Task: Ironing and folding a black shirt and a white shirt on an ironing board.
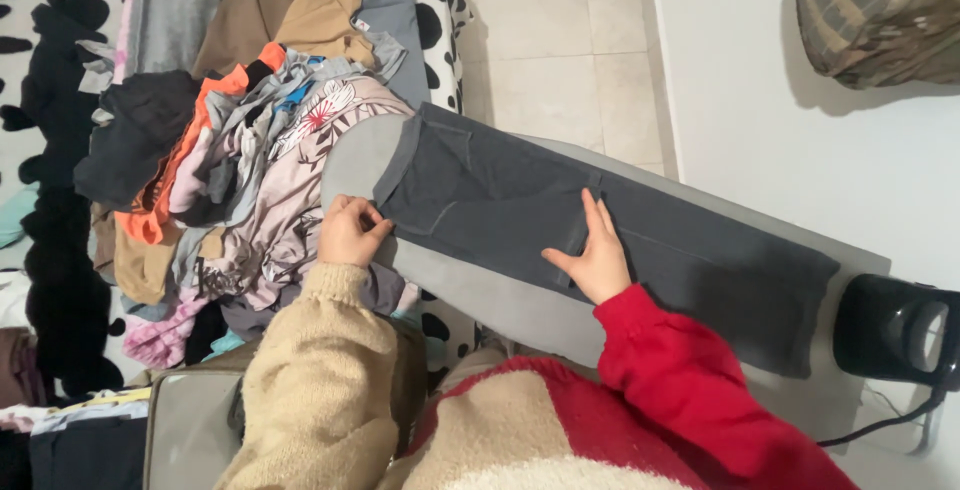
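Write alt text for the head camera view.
Two hands press a dark grey garment flat on a grey ironing board: left hand at its end, right hand mid-length. A heap of mixed clothes lies left, an iron right.

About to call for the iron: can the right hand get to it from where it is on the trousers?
Probably yes. The right hand lies flat on the grey trousers, and the black iron stands at the far end of the ironing board. Only flat cloth lies between them, though it looks like a long stretch.
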